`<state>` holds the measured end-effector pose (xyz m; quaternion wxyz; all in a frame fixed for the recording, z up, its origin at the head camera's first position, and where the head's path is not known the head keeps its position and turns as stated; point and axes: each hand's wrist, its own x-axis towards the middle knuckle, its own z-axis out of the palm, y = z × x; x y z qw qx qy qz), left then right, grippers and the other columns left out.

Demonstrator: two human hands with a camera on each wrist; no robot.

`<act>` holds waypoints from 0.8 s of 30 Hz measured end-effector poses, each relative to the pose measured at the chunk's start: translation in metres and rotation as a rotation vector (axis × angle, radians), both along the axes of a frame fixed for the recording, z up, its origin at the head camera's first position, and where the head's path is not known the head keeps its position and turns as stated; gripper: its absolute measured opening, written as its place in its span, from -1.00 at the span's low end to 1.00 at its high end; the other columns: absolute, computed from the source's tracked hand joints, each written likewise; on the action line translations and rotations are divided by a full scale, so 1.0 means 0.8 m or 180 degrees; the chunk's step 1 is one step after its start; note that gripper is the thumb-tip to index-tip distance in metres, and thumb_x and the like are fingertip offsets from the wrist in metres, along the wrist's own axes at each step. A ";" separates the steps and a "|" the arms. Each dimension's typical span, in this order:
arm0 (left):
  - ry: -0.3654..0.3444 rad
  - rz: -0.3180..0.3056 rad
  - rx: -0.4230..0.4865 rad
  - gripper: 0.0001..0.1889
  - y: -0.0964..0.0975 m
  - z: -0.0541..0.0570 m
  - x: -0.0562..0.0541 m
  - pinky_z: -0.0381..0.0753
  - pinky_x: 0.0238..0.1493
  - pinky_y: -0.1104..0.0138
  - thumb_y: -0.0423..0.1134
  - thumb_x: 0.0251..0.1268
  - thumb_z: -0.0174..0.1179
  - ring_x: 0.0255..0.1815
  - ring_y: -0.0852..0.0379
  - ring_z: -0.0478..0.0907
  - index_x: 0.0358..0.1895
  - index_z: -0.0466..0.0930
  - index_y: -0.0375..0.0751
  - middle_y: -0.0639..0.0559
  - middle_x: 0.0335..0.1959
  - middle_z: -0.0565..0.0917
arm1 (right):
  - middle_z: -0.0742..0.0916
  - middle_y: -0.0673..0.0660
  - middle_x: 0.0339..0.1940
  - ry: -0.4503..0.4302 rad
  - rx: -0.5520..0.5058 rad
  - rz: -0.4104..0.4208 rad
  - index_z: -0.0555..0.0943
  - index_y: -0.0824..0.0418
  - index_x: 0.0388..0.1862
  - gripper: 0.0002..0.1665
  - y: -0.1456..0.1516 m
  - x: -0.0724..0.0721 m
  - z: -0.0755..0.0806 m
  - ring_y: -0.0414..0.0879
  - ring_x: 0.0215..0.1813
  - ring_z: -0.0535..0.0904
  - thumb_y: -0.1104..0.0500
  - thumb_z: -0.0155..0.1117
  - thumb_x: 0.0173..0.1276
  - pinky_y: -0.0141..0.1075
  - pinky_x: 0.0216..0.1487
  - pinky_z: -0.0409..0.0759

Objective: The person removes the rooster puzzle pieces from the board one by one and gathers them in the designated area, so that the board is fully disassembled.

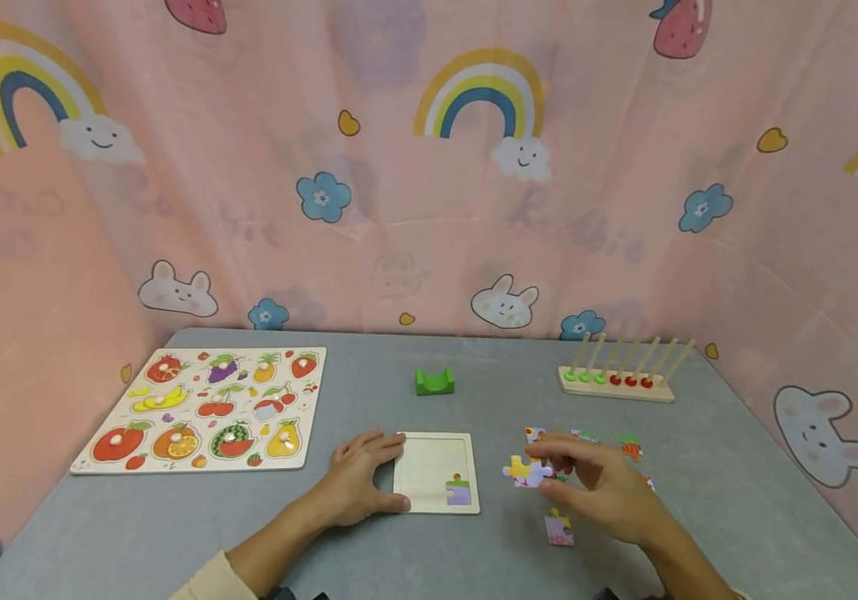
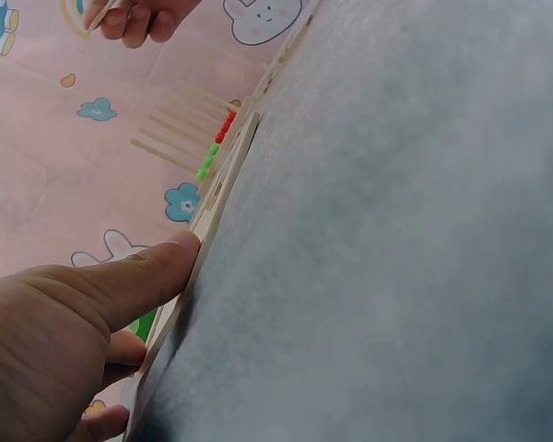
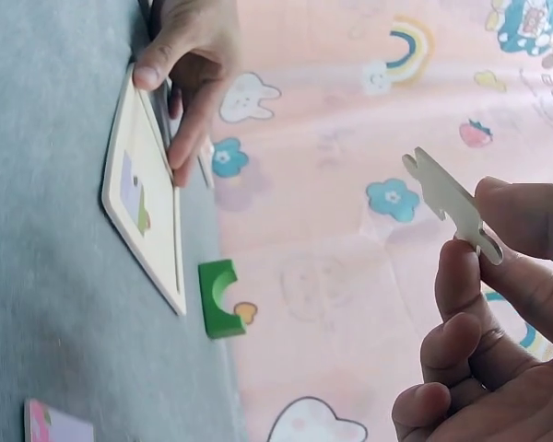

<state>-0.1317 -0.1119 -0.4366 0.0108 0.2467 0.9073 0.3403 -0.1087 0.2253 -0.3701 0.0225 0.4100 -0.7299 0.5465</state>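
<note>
My left hand (image 1: 360, 482) holds a square wooden puzzle tray (image 1: 421, 475) at its left side, thumb at the near corner and fingers at the far one. One purple puzzle piece (image 1: 458, 492) lies in the tray's near right corner. Above the table, to the right of the tray, my right hand (image 1: 601, 483) pinches a yellow and white jigsaw piece (image 1: 525, 472) between thumb and fingers; its plain back shows in the right wrist view. Under and around that hand lie several loose pieces, one a pink and yellow piece (image 1: 559, 529); some are partly hidden.
A large fruit peg puzzle (image 1: 197, 408) lies at the left. Toward the back stand a green curved block (image 1: 435, 382) and a bead rack (image 1: 616, 384) with upright sticks and green and red beads. A pink patterned curtain (image 1: 399, 250) hangs behind the grey table (image 1: 369, 558).
</note>
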 end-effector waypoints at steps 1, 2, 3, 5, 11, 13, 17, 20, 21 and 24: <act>0.0002 -0.0001 -0.0005 -0.23 0.000 0.000 0.000 -0.03 0.21 -0.23 -0.08 -0.11 0.54 0.39 -0.21 0.14 0.23 0.50 -0.37 -0.06 0.32 0.42 | 0.61 0.26 -0.10 0.0021 -0.0024 0.0002 0.56 0.41 0.10 -0.52 0.004 0.000 0.000 -0.06 -0.17 0.41 0.63 0.20 0.18 -0.31 -0.18 0.43; 0.0002 -0.0001 -0.0013 -0.22 0.000 -0.001 0.000 -0.03 0.21 -0.23 -0.08 -0.12 0.54 0.39 -0.20 0.14 0.23 0.50 -0.36 -0.06 0.32 0.42 | 0.62 0.26 -0.09 0.0035 -0.0055 0.0004 0.56 0.41 0.10 -0.51 0.008 0.001 0.000 -0.06 -0.16 0.41 0.64 0.20 0.17 -0.32 -0.18 0.43; 0.0002 -0.0002 -0.0016 -0.22 0.000 -0.001 0.000 -0.03 0.21 -0.23 -0.07 -0.12 0.54 0.39 -0.20 0.14 0.23 0.50 -0.37 -0.06 0.32 0.42 | 0.61 0.28 -0.08 0.0050 -0.0103 0.0039 0.55 0.44 0.11 -0.50 0.012 0.001 -0.001 -0.06 -0.15 0.41 0.66 0.18 0.17 -0.32 -0.18 0.42; -0.0003 0.0000 -0.0025 -0.22 -0.001 -0.001 0.000 -0.04 0.21 -0.24 -0.07 -0.12 0.54 0.39 -0.20 0.14 0.23 0.50 -0.36 -0.06 0.33 0.42 | 0.62 0.28 -0.07 0.0066 -0.0181 0.0056 0.54 0.47 0.10 -0.49 0.020 0.002 -0.003 -0.06 -0.15 0.41 0.69 0.15 0.15 -0.34 -0.19 0.41; -0.0014 0.0011 -0.0037 -0.22 -0.001 -0.001 0.000 -0.04 0.21 -0.24 -0.06 -0.11 0.53 0.39 -0.19 0.15 0.24 0.50 -0.35 -0.05 0.33 0.42 | 0.62 0.24 -0.06 -0.0073 -0.0233 0.0010 0.53 0.50 0.11 -0.49 0.043 0.009 -0.005 -0.10 -0.14 0.41 0.72 0.11 0.15 -0.36 -0.18 0.41; -0.0024 0.0014 -0.0047 -0.22 -0.001 -0.001 0.000 -0.04 0.21 -0.23 -0.06 -0.11 0.53 0.40 -0.19 0.14 0.24 0.50 -0.35 -0.04 0.33 0.42 | 0.60 0.23 -0.10 -0.0105 -0.0187 -0.0046 0.52 0.52 0.09 -0.50 0.050 0.012 -0.005 -0.09 -0.17 0.38 0.72 0.11 0.15 -0.33 -0.21 0.40; -0.0045 0.0012 -0.0059 -0.21 -0.001 0.000 -0.001 -0.04 0.22 -0.22 -0.05 -0.09 0.52 0.40 -0.18 0.13 0.25 0.49 -0.34 -0.03 0.34 0.41 | 0.62 0.19 -0.09 -0.0249 0.0038 -0.0264 0.55 0.46 0.09 -0.54 0.065 0.018 -0.006 -0.10 -0.16 0.41 0.66 0.15 0.20 -0.33 -0.21 0.43; -0.0042 0.0014 -0.0056 -0.21 0.000 0.000 -0.001 -0.04 0.22 -0.22 -0.05 -0.10 0.53 0.40 -0.18 0.13 0.25 0.49 -0.34 -0.04 0.34 0.41 | 0.64 0.24 -0.06 -0.0236 0.0075 -0.0279 0.54 0.50 0.08 -0.55 0.078 0.021 -0.011 -0.08 -0.16 0.43 0.67 0.15 0.19 -0.35 -0.19 0.45; -0.0039 0.0017 -0.0058 -0.21 0.000 -0.001 -0.001 -0.04 0.21 -0.22 -0.06 -0.10 0.53 0.40 -0.18 0.13 0.25 0.49 -0.34 -0.04 0.34 0.41 | 0.65 0.23 -0.05 -0.0235 0.0106 -0.0306 0.54 0.49 0.08 -0.55 0.083 0.022 -0.013 -0.09 -0.16 0.44 0.66 0.15 0.19 -0.36 -0.20 0.46; -0.0027 0.0022 -0.0056 -0.22 0.000 -0.001 -0.001 -0.03 0.21 -0.23 -0.07 -0.11 0.53 0.40 -0.18 0.14 0.25 0.49 -0.34 -0.04 0.34 0.41 | 0.66 0.23 -0.04 -0.0243 0.0194 -0.0408 0.56 0.47 0.08 -0.55 0.096 0.025 -0.019 -0.11 -0.17 0.45 0.65 0.17 0.19 -0.37 -0.22 0.47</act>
